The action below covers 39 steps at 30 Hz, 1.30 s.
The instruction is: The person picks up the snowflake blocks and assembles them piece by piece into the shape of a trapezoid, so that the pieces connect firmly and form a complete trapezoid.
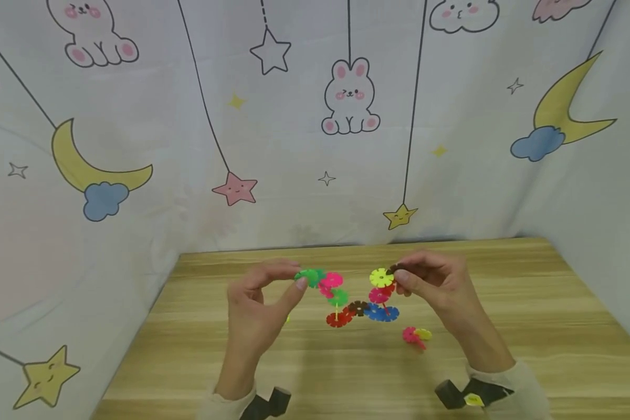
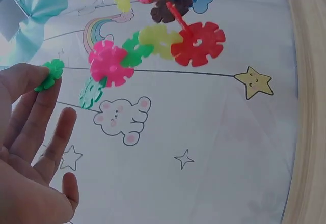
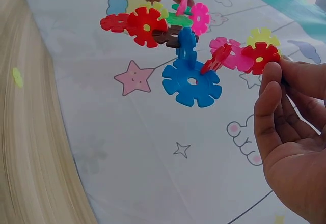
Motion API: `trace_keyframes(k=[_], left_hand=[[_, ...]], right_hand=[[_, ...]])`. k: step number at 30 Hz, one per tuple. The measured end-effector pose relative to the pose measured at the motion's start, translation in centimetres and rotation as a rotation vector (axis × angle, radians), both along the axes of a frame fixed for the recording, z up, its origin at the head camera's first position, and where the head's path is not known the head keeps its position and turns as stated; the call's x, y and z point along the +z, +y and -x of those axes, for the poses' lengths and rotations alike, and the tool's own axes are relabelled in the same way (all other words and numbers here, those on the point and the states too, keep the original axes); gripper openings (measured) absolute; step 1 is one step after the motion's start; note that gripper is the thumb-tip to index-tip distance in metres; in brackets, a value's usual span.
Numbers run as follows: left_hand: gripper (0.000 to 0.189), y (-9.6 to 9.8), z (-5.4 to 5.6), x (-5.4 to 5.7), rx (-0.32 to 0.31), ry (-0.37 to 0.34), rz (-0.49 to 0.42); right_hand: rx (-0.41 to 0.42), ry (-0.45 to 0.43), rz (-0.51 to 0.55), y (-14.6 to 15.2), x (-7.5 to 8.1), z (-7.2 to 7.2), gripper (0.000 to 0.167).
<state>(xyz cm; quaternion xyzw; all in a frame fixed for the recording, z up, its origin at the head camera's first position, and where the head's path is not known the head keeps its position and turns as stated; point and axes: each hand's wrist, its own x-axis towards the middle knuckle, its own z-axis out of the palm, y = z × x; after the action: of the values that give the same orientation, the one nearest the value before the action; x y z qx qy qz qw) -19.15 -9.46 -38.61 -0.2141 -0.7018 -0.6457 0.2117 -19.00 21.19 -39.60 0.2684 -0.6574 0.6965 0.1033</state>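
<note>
My left hand (image 1: pixel 254 306) pinches a bright green notched plastic disc (image 2: pixel 51 75) between thumb and fingers. In the left wrist view a gap separates this disc from the teal disc (image 2: pixel 90 93) at the near end of a chain of joined snowflake discs. Red discs (image 1: pixel 338 318), a brown disc (image 1: pixel 359 308) and blue discs (image 1: pixel 383 313) form the chain's sagging middle, above the table. At its other end, beside a yellow disc (image 1: pixel 381 277), my right hand (image 1: pixel 443 286) pinches a dark brown disc (image 1: pixel 395 268), mostly hidden by the fingers.
A small joined cluster of pink and yellow discs (image 1: pixel 416 336) lies on the wooden table (image 1: pixel 189 350), below the right hand. Part of a yellow piece (image 1: pixel 287 319) shows beside the left wrist. A printed white curtain (image 1: pixel 294 146) hangs behind the table and along both sides.
</note>
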Motion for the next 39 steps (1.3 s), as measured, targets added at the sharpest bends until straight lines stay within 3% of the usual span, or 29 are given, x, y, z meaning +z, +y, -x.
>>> trace_keyframes(k=[7, 14, 28, 39], left_hand=[[0.017, 1.7, -0.8, -0.2, -0.087, 0.062, 0.163], [0.018, 2.6, -1.3, -0.3, -0.064, 0.084, 0.299], [0.017, 3.1, -1.4, -0.3, -0.069, 0.124, 0.308], [0.016, 3.3, -1.5, -0.2, -0.027, 0.157, 0.329]], right_hand=[[0.056, 0.015, 0.015, -1.3, 0.0, -0.4, 0.023], [0.072, 0.011, -0.012, -1.9, 0.0, -0.8, 0.017], [0.122, 0.005, 0.004, -2.2, -0.1, -0.8, 0.017], [0.131, 0.013, 0.024, -2.6, -0.4, -0.8, 0.013]])
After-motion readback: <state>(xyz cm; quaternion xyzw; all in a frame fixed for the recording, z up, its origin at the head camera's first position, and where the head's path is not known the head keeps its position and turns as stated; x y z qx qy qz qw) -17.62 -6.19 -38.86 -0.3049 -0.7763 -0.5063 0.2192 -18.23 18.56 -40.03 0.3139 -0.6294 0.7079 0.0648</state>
